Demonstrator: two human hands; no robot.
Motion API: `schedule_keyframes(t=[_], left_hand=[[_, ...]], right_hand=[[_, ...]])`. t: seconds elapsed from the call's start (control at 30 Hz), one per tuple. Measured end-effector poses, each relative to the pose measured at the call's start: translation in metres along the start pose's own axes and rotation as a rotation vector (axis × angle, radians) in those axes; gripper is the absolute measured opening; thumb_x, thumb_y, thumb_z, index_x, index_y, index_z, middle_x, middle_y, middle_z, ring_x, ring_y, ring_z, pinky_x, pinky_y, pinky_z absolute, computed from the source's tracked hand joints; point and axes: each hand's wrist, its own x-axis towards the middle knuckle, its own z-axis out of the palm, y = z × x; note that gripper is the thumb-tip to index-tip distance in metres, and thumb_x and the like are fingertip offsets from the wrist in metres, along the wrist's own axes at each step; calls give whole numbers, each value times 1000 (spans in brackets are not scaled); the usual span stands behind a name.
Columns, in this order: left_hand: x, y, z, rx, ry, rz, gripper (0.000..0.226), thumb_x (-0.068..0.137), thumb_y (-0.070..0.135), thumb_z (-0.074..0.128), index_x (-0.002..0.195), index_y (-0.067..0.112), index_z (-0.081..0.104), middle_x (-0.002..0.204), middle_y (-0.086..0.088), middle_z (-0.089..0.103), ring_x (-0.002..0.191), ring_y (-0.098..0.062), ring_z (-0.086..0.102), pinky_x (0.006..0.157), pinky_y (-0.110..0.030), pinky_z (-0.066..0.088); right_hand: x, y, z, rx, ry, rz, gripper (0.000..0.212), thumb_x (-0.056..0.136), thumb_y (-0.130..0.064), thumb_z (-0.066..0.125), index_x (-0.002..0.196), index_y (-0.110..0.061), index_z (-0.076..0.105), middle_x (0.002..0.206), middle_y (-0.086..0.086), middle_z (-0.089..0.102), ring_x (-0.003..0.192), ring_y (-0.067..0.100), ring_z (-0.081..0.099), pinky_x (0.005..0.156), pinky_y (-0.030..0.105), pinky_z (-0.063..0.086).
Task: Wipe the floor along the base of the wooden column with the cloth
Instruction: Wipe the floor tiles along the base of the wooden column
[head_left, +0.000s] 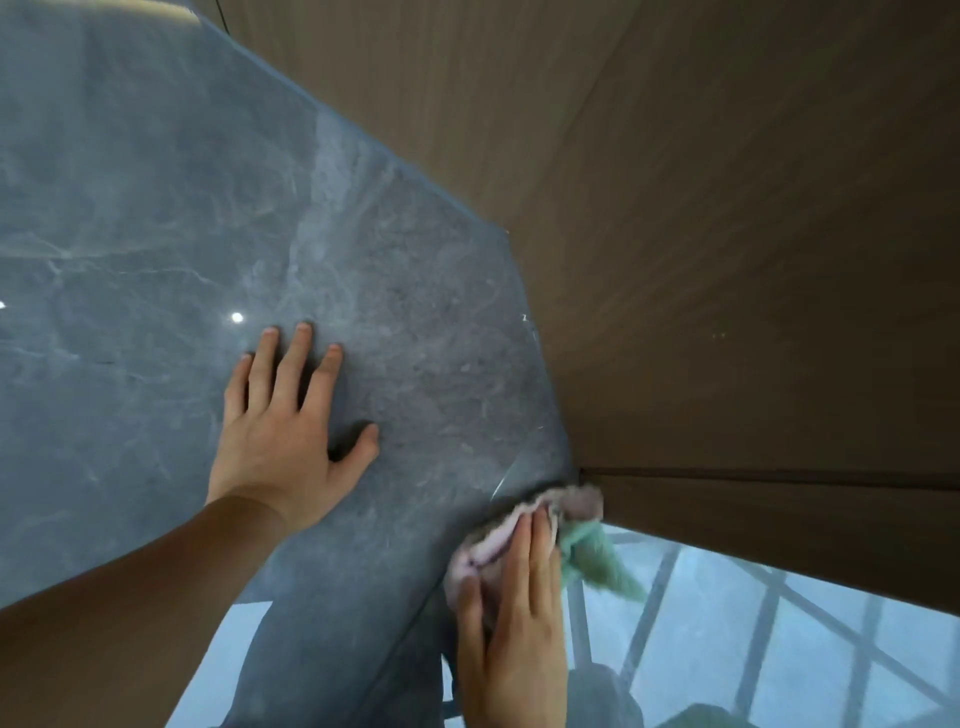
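The wooden column (727, 234) fills the upper right, its base meeting the glossy grey marble floor (156, 208) along a diagonal line. My right hand (514, 623) presses a fluffy cloth (524, 525), pink-grey on one side and green on the other, onto the floor at the column's lower corner. The cloth looks blurred. My left hand (285, 431) lies flat on the floor to the left, fingers spread, holding nothing.
The floor to the lower right (753, 639) mirrors a bright window grid. A dark joint line in the floor (405, 639) runs diagonally beside my right hand. Small ceiling-light reflections (237, 317) glint near my left fingertips.
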Motion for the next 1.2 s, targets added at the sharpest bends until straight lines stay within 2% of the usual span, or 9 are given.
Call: schedule_keyframes(t=[0.2, 0.3, 0.4, 0.47, 0.57, 0.8, 0.97, 1.1, 1.2], left_hand=[[0, 2, -2, -11, 4, -7, 82, 84, 65, 38, 149, 15, 31, 163, -15, 22, 151, -38, 13, 122, -53, 11], [1, 2, -2, -20, 17, -17, 82, 83, 65, 41, 148, 15, 34, 163, -13, 24, 151, -38, 15, 122, -52, 12], [1, 3, -1, -46, 33, -16, 82, 82, 64, 43, 147, 15, 37, 162, -14, 27, 150, -39, 17, 122, -52, 13], [1, 3, 0, -38, 33, -17, 82, 81, 64, 42, 147, 16, 36, 162, -14, 27, 150, -39, 18, 121, -53, 14], [2, 3, 2, -23, 41, -18, 81, 81, 63, 43, 147, 15, 36, 161, -15, 27, 150, -40, 18, 120, -54, 15], [3, 2, 4, -46, 49, -4, 81, 82, 63, 43, 146, 15, 35, 161, -17, 27, 149, -41, 17, 120, -52, 13], [2, 1, 7, -64, 94, 15, 80, 82, 63, 44, 146, 15, 34, 160, -17, 27, 148, -41, 18, 119, -53, 12], [3, 1, 11, -58, 103, 16, 79, 84, 64, 40, 146, 16, 32, 161, -16, 25, 149, -41, 16, 120, -54, 12], [4, 2, 11, -24, 80, 16, 81, 86, 68, 32, 147, 15, 30, 161, -17, 23, 148, -41, 16, 119, -55, 12]], right_hand=[[101, -29, -14, -92, -182, -268, 65, 97, -28, 48, 150, -4, 20, 162, 14, 12, 151, 25, 9, 123, 38, 12], [216, -65, -25, -185, -382, -288, 61, 94, -22, 52, 146, 0, 28, 159, 15, 21, 147, 26, 20, 119, 31, 17], [265, -92, -30, -55, -456, -180, 35, 91, -17, 56, 123, -8, 48, 134, 9, 44, 128, 22, 42, 101, 28, 31], [249, -86, -27, 45, -399, -187, 31, 90, -12, 56, 120, -14, 48, 130, 6, 45, 133, 21, 40, 108, 25, 28], [167, -48, -24, 94, -192, -178, 56, 93, -18, 55, 145, -10, 37, 159, 4, 28, 148, 15, 21, 118, 19, 11], [-23, 35, -19, -65, -33, -96, 68, 90, -29, 57, 149, -8, 29, 161, 2, 22, 149, 16, 17, 118, 38, 25], [29, 2, -13, -127, -81, -152, 69, 93, -31, 48, 151, -7, 21, 163, 8, 13, 151, 23, 7, 123, 39, 14], [136, -26, -27, -260, -348, -299, 72, 94, -34, 50, 151, -5, 17, 164, 11, 10, 150, 29, 8, 122, 38, 11], [178, -38, -43, -189, -495, -269, 72, 92, -28, 57, 149, -2, 21, 163, 10, 10, 150, 27, 8, 118, 29, 6]])
